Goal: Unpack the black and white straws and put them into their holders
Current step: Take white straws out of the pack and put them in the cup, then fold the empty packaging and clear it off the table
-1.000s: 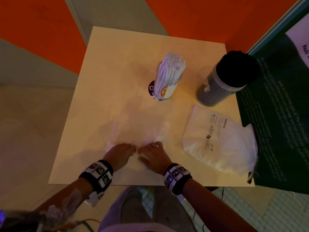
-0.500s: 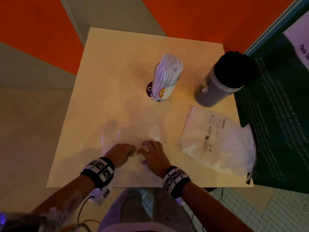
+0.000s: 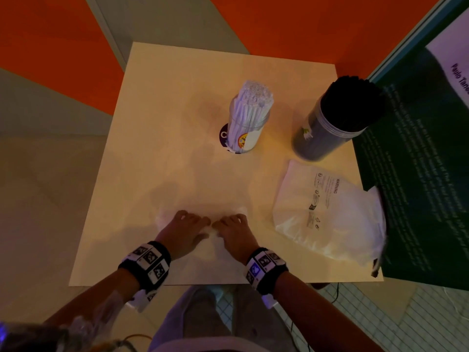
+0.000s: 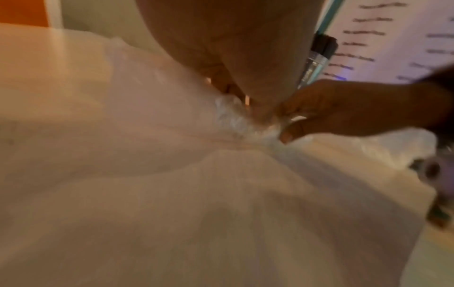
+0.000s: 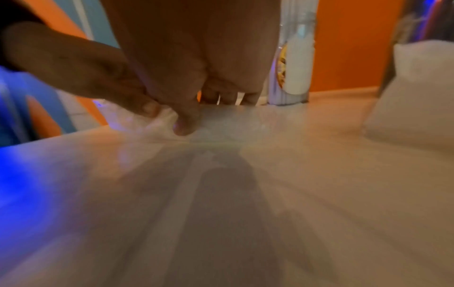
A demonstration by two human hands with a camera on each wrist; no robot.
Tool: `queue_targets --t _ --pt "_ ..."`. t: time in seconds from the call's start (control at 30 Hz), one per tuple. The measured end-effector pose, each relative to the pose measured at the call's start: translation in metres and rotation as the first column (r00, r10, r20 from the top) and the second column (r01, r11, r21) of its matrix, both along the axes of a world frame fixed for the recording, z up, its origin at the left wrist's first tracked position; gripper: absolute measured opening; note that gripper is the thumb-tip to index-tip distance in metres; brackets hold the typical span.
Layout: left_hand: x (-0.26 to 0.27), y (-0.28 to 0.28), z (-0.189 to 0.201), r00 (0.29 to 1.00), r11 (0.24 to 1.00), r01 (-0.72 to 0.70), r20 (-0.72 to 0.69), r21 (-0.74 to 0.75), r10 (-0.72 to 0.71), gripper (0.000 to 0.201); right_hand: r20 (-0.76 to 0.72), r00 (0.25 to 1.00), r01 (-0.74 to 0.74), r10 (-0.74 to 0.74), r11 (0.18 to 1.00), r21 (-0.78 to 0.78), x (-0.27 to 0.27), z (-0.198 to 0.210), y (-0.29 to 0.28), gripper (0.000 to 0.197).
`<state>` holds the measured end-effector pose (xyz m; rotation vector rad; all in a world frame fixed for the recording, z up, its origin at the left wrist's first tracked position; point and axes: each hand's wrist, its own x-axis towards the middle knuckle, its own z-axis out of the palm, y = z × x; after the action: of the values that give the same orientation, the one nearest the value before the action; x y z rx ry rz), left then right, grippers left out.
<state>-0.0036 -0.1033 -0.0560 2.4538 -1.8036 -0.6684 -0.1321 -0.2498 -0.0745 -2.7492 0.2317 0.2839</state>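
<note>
table (image 3: 162, 102): everything sits on it
near edge, middle: flat plastic bag (image 3: 203, 212), both hands on top of it
left hand (image 3: 181, 231): just left of the right hand (image 3: 234, 231), fingertips nearly touching
behind the hands, mid-table: holder (image 3: 245, 134) standing up, straws (image 3: 252, 101) in it
far right corner: second holder (image 3: 327, 133), also full of straws (image 3: 352, 102)
right side, in front of that one: another bag (image 3: 327, 212), hanging over the table edge

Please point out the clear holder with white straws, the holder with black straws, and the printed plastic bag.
Clear holder with white straws (image 3: 247, 138): head view, labelled wall.
Holder with black straws (image 3: 319, 138): head view, grey side.
Printed plastic bag (image 3: 327, 214): head view, middle.
</note>
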Motion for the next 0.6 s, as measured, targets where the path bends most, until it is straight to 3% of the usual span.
queue_targets --t 0.1,0.17,0.23,0.3,0.4,0.43,0.5,0.53,0.6 --pt "-0.006 0.001 0.008 0.965 0.991 0.095 0.236 0.096 -0.116 0.057 -0.028 0.99 0.138 -0.135 0.956 0.258 0.002 0.004 -0.003 0.034" --pt "-0.006 -0.005 0.01 0.949 0.99 0.113 0.288 0.081 -0.131 0.042 -0.008 0.997 0.077 -0.077 0.973 0.218 -0.001 0.007 0.0 0.028" --pt "-0.003 -0.01 0.01 0.969 0.994 0.089 0.227 0.067 -0.102 0.029 -0.01 1.0 0.0 0.001 0.998 0.065 -0.007 0.002 0.003 0.032" --pt "-0.006 -0.01 0.006 0.983 0.996 0.032 0.177 0.083 -0.046 0.028 -0.018 1.0 0.016 -0.016 1.0 0.001 -0.008 0.0 0.003 0.038" --pt "-0.017 -0.007 0.009 0.955 0.998 0.032 0.293 0.062 -0.049 0.036 -0.136 0.981 0.157 -0.137 0.977 0.147 0.0 0.003 -0.003 0.032" --pt "-0.022 -0.007 0.013 0.95 0.999 -0.007 0.313 0.049 -0.008 0.04 -0.183 0.957 0.268 -0.224 0.925 0.27 0.002 0.007 -0.007 0.031" --pt "-0.021 -0.011 0.022 0.96 0.998 -0.065 0.27 -0.024 0.069 0.037 -0.282 0.882 0.471 -0.377 0.69 0.55 0.004 0.013 -0.013 0.025" --pt "-0.016 -0.015 0.026 0.971 0.991 -0.111 0.206 -0.078 0.126 0.035 -0.31 0.858 0.504 -0.411 0.554 0.662 0.004 0.018 -0.016 0.022" --pt "-0.01 -0.027 0.034 0.951 0.929 -0.309 -0.053 -0.201 0.305 0.025 -0.296 0.842 0.475 -0.451 0.36 0.803 0.003 0.028 -0.023 0.017"
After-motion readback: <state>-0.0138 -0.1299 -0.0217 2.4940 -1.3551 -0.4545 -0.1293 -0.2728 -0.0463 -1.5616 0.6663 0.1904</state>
